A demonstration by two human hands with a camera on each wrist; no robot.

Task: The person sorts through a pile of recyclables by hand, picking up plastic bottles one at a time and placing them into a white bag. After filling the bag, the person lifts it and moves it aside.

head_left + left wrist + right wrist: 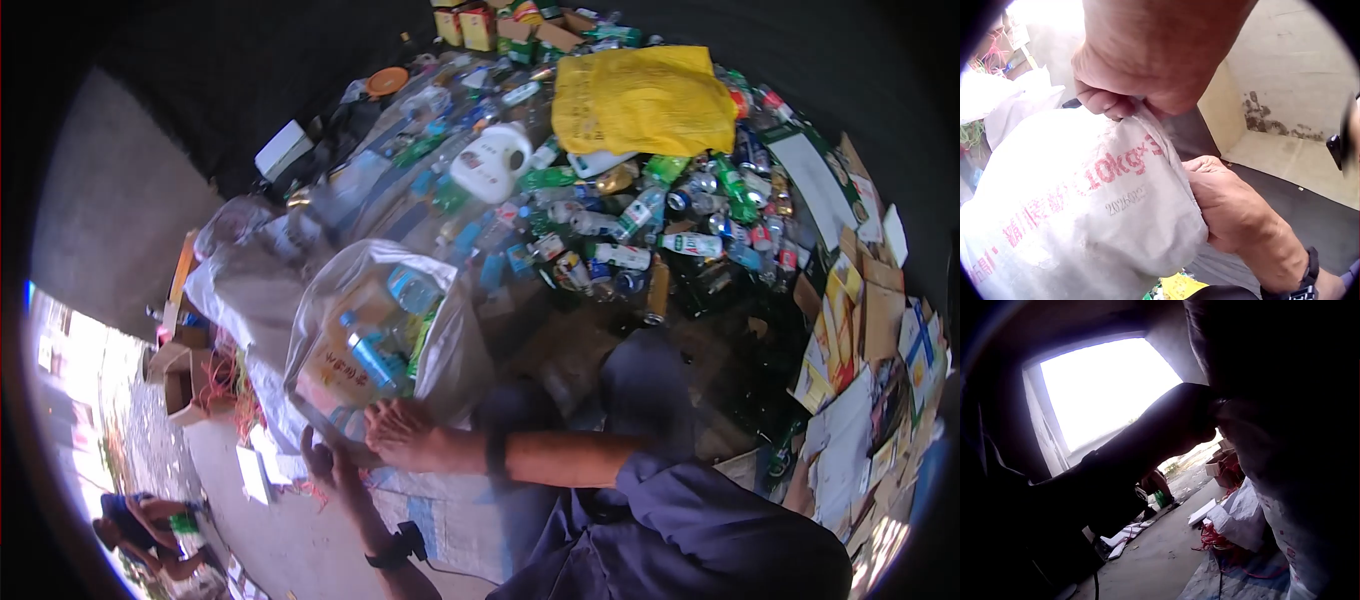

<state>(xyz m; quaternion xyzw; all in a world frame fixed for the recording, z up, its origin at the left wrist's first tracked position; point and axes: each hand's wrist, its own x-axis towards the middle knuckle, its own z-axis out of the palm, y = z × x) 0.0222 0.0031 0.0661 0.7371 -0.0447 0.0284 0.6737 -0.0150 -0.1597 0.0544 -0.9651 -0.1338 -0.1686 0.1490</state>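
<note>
A white woven sack (440, 370) stands with its mouth open in the head view, plastic bottles (375, 358) with blue labels and a green one inside. Red print and a date mark its outside in the left wrist view. My left hand (338, 470) pinches the rim on the near side, fingers curled on the folded edge. Close beside it, my right hand (1225, 200) grips the same rim, its fingertips hidden behind the cloth. In the dark right wrist view, the left hand (1182, 415) shows as a silhouette at the sack's edge.
Loose bottles and cans (620, 255) cover the floor ahead, with a white jug (490, 165) and a yellow sack (640, 100) among them. Flattened cardboard (850, 420) piles up on the right. A cardboard box (190, 380) stands left. Another person (150, 530) crouches at lower left.
</note>
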